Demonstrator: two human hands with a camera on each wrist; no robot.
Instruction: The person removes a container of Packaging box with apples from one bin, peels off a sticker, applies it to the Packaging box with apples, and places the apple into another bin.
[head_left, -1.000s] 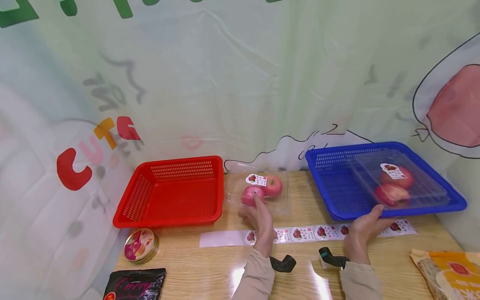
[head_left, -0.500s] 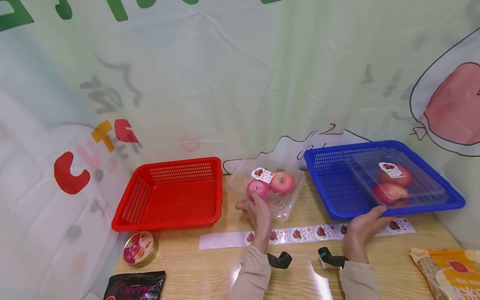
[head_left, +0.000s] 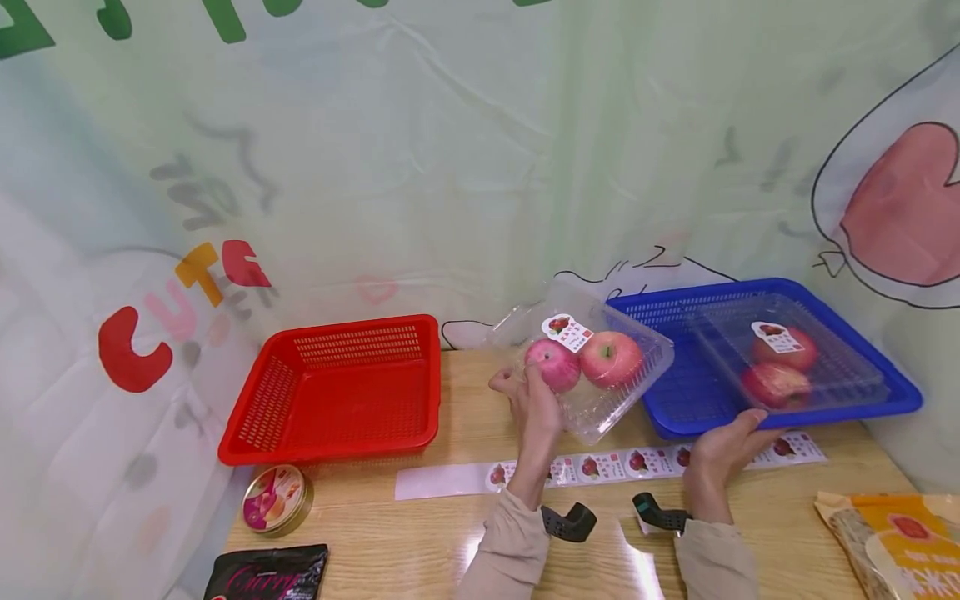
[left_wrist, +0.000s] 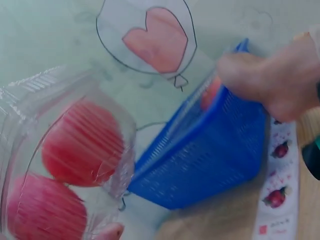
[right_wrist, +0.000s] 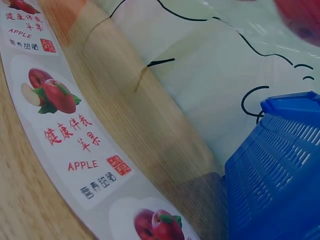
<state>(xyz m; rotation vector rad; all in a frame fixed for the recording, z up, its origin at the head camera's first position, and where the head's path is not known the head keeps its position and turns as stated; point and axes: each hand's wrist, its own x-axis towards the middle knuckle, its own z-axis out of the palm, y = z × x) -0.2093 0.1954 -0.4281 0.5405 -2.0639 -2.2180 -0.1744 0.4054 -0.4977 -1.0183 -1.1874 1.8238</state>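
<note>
My left hand [head_left: 538, 408] grips the near left edge of a clear plastic fruit box [head_left: 600, 408]. Two apples [head_left: 611, 358] and an apple sticker [head_left: 567, 332] show in or on it. The box hangs tilted above the table, its right side overlapping the blue basket [head_left: 675, 423] in the head view. At the basket's front rim is my right hand [head_left: 723, 454], thumb over the edge and fingers beneath. A second clear box [head_left: 843, 379] with apples and a sticker lies inside that basket. The left wrist view is blurred; my right hand is out of the right wrist view.
A red basket [head_left: 330, 457] stands at the left. Along the table runs a strip of apple stickers [head_left: 450, 481], its left end bare. A round tin [head_left: 274, 498] and a black packet [head_left: 266, 573] lie front left, a yellow bag [head_left: 900, 542] front right. A printed curtain [head_left: 480, 167] hangs behind.
My left hand has lifted the clear box from beside the red basket and carried it right towards the blue basket, turning and tilting it. My right hand keeps its place on the blue basket.
</note>
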